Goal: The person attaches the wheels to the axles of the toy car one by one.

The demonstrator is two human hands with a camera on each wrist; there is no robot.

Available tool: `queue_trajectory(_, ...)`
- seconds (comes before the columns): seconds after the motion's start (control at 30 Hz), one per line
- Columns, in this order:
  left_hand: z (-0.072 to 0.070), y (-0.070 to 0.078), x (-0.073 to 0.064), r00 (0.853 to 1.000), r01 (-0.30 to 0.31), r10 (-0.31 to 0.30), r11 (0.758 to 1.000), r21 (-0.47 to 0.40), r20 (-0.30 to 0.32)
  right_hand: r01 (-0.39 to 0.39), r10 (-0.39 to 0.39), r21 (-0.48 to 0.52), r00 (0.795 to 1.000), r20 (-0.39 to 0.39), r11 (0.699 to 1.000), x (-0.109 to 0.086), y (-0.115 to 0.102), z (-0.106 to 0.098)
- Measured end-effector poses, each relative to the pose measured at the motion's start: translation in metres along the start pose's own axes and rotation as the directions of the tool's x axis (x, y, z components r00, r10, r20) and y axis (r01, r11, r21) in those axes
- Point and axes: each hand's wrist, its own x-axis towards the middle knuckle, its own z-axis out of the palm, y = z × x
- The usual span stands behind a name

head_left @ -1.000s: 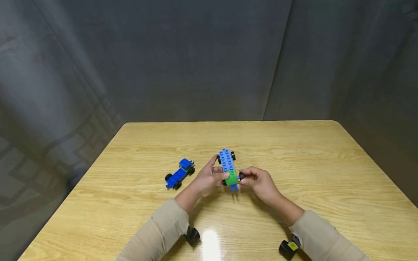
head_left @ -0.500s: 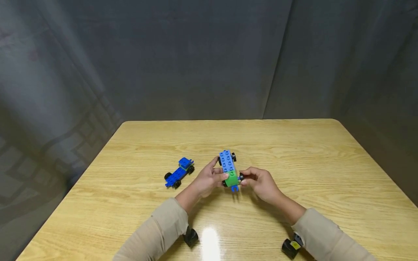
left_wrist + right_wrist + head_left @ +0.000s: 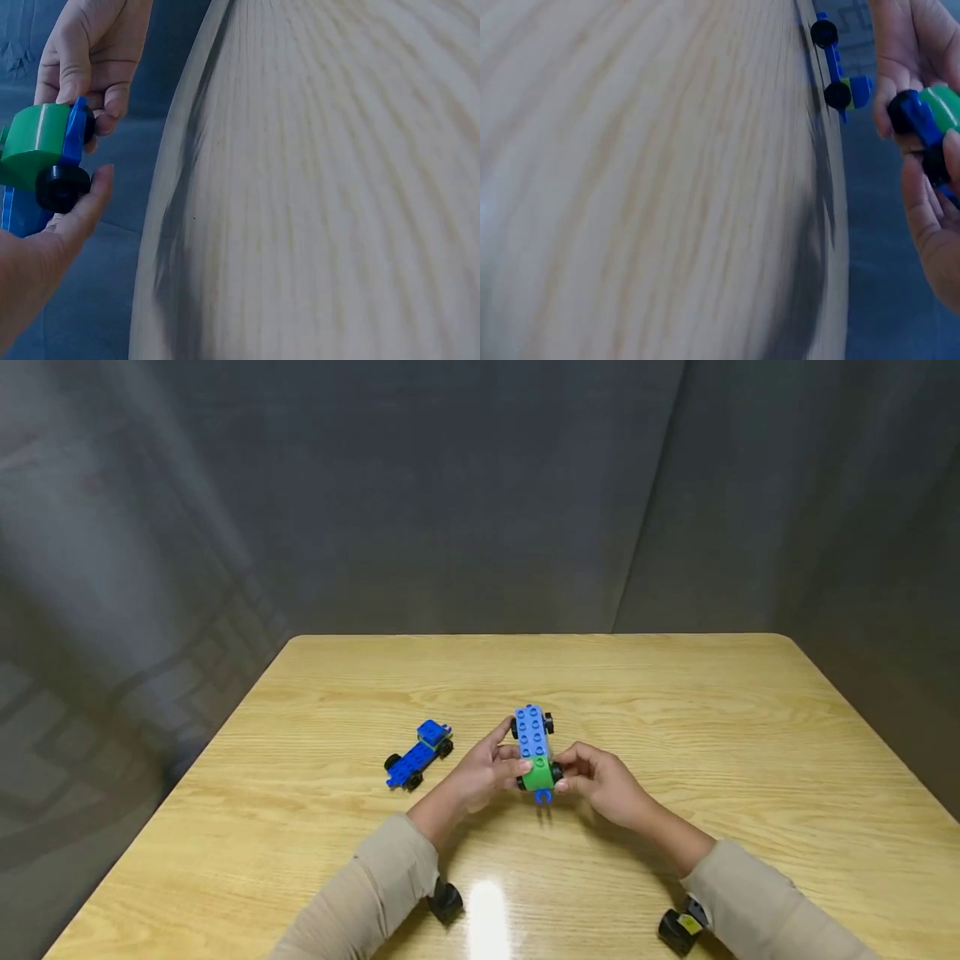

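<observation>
Above the middle of the wooden table (image 3: 675,710) I hold a toy car (image 3: 534,747) made of a long blue studded brick and a green brick (image 3: 537,773) on a blue wheeled base. My left hand (image 3: 513,753) grips its left side. My right hand (image 3: 564,777) pinches the green near end by a black wheel. The left wrist view shows the green brick (image 3: 34,146), a black wheel (image 3: 61,186) and both hands round them. In the right wrist view the green brick (image 3: 941,105) sits between the fingers.
A second blue wheeled chassis (image 3: 418,754) with a small blue block lies on the table left of the hands, also in the right wrist view (image 3: 832,64). Grey curtains hang behind and beside the table. Black wrist cameras (image 3: 446,902) sit under both sleeves.
The car has turned slightly straighter and my right fingers have closed in more on its green end. Both hands stay in about the same place.
</observation>
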Motion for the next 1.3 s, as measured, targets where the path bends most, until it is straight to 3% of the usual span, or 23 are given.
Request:
queue_trajectory(0.3, -0.007, 0.003, -0.004, 0.998, -0.011, 0.012, 1.000, -0.025, 0.060, -0.015, 0.008, 0.063, 0.994, 0.107, 0.998, 0.004, -0.002, -0.009)
queue_trajectory(0.7, -0.011, 0.007, -0.010, 0.992, 0.034, -0.032, 0.999, -0.011, 0.118, -0.045, 0.045, -0.003, 0.997, -0.055, 0.999, 0.006, -0.006, -0.018)
queue_trajectory(0.97, -0.012, 0.004, -0.007, 0.986, 0.002, 0.001, 1.000, -0.014, 0.168, -0.043, 0.042, 0.000, 0.993, -0.108, 0.999, 0.007, -0.007, -0.022)
queue_trajectory(1.13, -0.012, 0.002, -0.007, 0.979, 0.004, -0.008, 1.000, 0.017, 0.205, -0.053, 0.052, -0.008, 0.994, -0.098, 0.999, 0.006, -0.006, -0.024)
queue_trajectory(1.3, -0.011, 0.000, -0.008, 0.969, 0.025, -0.030, 0.999, 0.023, 0.245, -0.034, 0.034, 0.009, 0.999, -0.038, 0.999, 0.006, -0.004, -0.025)
